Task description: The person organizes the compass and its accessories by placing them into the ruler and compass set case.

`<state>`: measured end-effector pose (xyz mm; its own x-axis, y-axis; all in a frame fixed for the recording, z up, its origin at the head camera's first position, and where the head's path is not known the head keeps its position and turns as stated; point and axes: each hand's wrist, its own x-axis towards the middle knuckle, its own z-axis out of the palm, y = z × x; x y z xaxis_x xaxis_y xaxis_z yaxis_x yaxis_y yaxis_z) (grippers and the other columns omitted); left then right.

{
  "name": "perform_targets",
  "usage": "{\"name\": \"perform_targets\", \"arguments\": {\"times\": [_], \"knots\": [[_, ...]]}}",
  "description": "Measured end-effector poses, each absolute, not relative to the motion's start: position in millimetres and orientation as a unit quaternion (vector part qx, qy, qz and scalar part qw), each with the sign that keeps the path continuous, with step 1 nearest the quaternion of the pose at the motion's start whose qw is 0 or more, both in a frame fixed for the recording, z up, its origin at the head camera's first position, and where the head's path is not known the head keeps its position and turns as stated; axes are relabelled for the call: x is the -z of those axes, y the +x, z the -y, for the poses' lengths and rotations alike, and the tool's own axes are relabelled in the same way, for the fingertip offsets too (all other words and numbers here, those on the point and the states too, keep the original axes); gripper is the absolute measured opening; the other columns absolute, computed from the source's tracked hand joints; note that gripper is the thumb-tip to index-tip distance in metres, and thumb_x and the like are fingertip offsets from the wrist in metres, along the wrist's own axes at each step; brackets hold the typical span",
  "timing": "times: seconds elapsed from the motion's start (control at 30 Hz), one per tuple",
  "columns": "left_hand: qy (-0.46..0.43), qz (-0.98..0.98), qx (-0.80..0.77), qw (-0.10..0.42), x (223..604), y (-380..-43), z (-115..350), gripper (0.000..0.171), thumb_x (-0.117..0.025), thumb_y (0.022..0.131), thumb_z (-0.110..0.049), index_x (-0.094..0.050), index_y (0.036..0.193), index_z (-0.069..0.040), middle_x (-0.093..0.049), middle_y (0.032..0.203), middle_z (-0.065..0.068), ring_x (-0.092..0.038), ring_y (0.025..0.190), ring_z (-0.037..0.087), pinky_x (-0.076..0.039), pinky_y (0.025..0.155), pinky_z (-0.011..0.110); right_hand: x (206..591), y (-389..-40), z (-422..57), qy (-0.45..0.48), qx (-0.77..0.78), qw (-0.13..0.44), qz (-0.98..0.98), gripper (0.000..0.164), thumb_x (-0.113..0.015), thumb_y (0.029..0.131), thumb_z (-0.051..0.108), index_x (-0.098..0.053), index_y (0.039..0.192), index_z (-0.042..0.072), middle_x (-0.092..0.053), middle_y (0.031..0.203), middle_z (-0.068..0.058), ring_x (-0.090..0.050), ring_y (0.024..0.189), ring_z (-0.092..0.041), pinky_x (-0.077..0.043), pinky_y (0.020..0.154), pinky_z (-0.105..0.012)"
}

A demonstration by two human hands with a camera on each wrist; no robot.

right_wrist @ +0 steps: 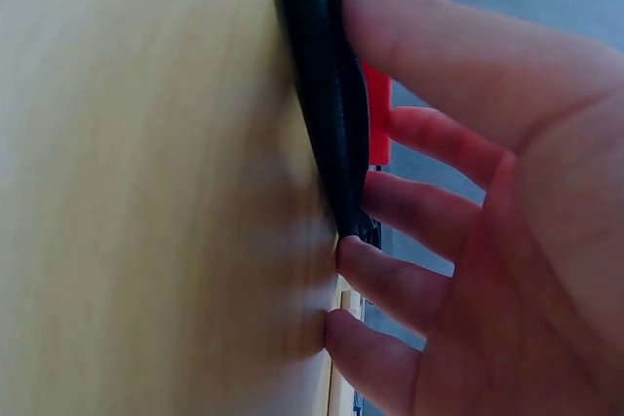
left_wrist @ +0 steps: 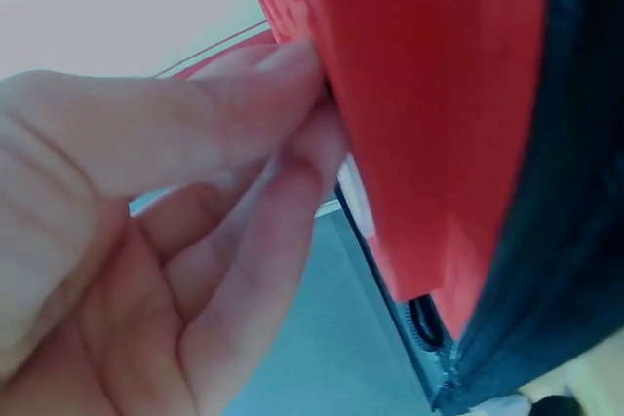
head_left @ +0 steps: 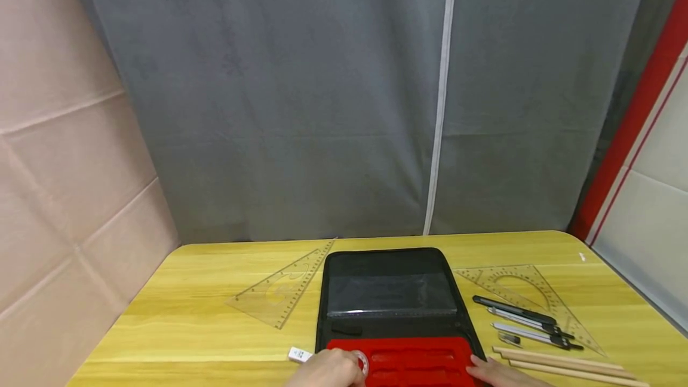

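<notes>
A black zip case point(head_left: 392, 285) lies unfolded on the table, with a moulded red tray point(head_left: 419, 357) in its near half. My left hand point(head_left: 328, 369) is at the tray's left side, beside a white curved piece point(head_left: 364, 362) with small markings. In the left wrist view, thumb and fingers point(left_wrist: 278, 133) pinch together against the red tray; their tips hide most of what lies between them. On the right side, my right hand point(head_left: 497, 372) rests on the case's zipped edge point(right_wrist: 336, 133). Its fingers are spread and fairly straight, touching the case and tray edge.
Left of the case lie a clear set square point(head_left: 287, 285) and a white eraser point(head_left: 298, 355). To the right are another set square point(head_left: 537, 279), a black cutter knife point(head_left: 513, 309), two compasses point(head_left: 529, 333), a small clear case point(head_left: 509, 339) and several wooden sticks point(head_left: 564, 363).
</notes>
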<state>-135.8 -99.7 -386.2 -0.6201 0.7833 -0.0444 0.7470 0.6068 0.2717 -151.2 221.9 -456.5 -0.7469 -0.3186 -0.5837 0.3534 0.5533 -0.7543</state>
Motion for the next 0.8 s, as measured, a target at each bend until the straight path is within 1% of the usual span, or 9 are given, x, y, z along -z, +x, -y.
{"name": "perform_targets", "arguments": {"times": [0.07,0.17,0.33,0.43,0.57,0.67,0.73,0.8], "knots": [[0.413,-0.904,-0.094,0.065,385.3,-133.2,97.5,0.012,-0.065,0.071,-0.02,-0.068,0.06,-0.022,-0.057,0.054,-0.015,-0.037,0.048,-0.007,-0.037,0.042,0.009,457.0,-151.8,-222.5,0.007,0.469,0.356,-0.808,0.072,-0.039,0.09,0.041,-0.022,0.13,-0.017,-0.012,0.133,-0.048,-0.003,0.119,-0.06,-0.008,0.097,-0.073],[0.381,-0.919,-0.085,0.062,384.0,-130.5,95.2,0.014,-0.065,0.068,-0.017,-0.065,0.056,-0.023,-0.055,0.05,-0.015,-0.036,0.045,-0.004,-0.035,0.038,0.012,458.6,-152.0,-223.2,0.007,0.465,0.356,-0.81,0.073,-0.038,0.09,0.042,-0.023,0.13,-0.017,-0.014,0.133,-0.047,-0.004,0.119,-0.06,-0.008,0.097,-0.073],[0.353,-0.925,-0.119,0.074,384.8,-129.4,95.3,0.017,-0.064,0.066,-0.012,-0.062,0.053,-0.022,-0.049,0.047,-0.016,-0.038,0.047,-0.003,-0.034,0.038,0.012,462.6,-152.0,-226.6,0.014,0.473,0.359,-0.805,0.071,-0.04,0.089,0.042,-0.026,0.13,-0.015,-0.015,0.134,-0.046,-0.003,0.119,-0.06,-0.007,0.097,-0.074],[0.349,-0.923,-0.137,0.083,386.7,-130.0,95.8,0.018,-0.064,0.067,-0.012,-0.06,0.052,-0.022,-0.047,0.047,-0.016,-0.039,0.047,-0.003,-0.034,0.038,0.012,464.4,-151.5,-230.3,-0.012,0.471,0.363,-0.804,0.069,-0.036,0.091,0.041,-0.026,0.13,-0.014,-0.017,0.135,-0.044,-0.001,0.118,-0.061,-0.006,0.095,-0.076],[0.378,-0.904,-0.166,0.111,390.1,-135.7,97.6,0.012,-0.064,0.071,-0.011,-0.061,0.062,-0.019,-0.051,0.057,-0.015,-0.042,0.054,-0.005,-0.038,0.045,0.009,463.8,-150.1,-229.8,-0.003,0.478,0.364,-0.799,0.07,-0.037,0.09,0.041,-0.025,0.13,-0.015,-0.015,0.135,-0.045,-0.001,0.118,-0.06,-0.006,0.095,-0.075],[0.433,-0.874,-0.178,0.133,389.8,-141.5,102.0,0.004,-0.062,0.077,-0.012,-0.063,0.076,-0.016,-0.056,0.07,-0.011,-0.045,0.061,-0.007,-0.041,0.054,0.006,462.3,-148.9,-226.7,0.019,0.483,0.362,-0.797,0.072,-0.039,0.09,0.042,-0.023,0.13,-0.016,-0.012,0.134,-0.047,-0.001,0.119,-0.06,-0.006,0.097,-0.074],[0.451,-0.86,-0.184,0.15,386.1,-143.0,107.1,0.005,-0.06,0.081,-0.014,-0.064,0.083,-0.015,-0.058,0.075,-0.01,-0.047,0.065,-0.006,-0.042,0.059,0.006,463.2,-149.2,-225.7,0.019,0.476,0.361,-0.801,0.07,-0.04,0.09,0.039,-0.024,0.129,-0.016,-0.012,0.134,-0.047,-0.002,0.119,-0.06,-0.007,0.097,-0.073],[0.439,-0.864,-0.188,0.156,380.0,-142.4,113.8,0.009,-0.058,0.082,-0.017,-0.065,0.088,-0.017,-0.06,0.08,-0.011,-0.049,0.068,-0.006,-0.045,0.063,0.009,464.7,-149.7,-224.9,0.01,0.471,0.362,-0.804,0.067,-0.039,0.091,0.036,-0.025,0.129,-0.017,-0.014,0.133,-0.047,-0.002,0.119,-0.06,-0.007,0.098,-0.073]]}}
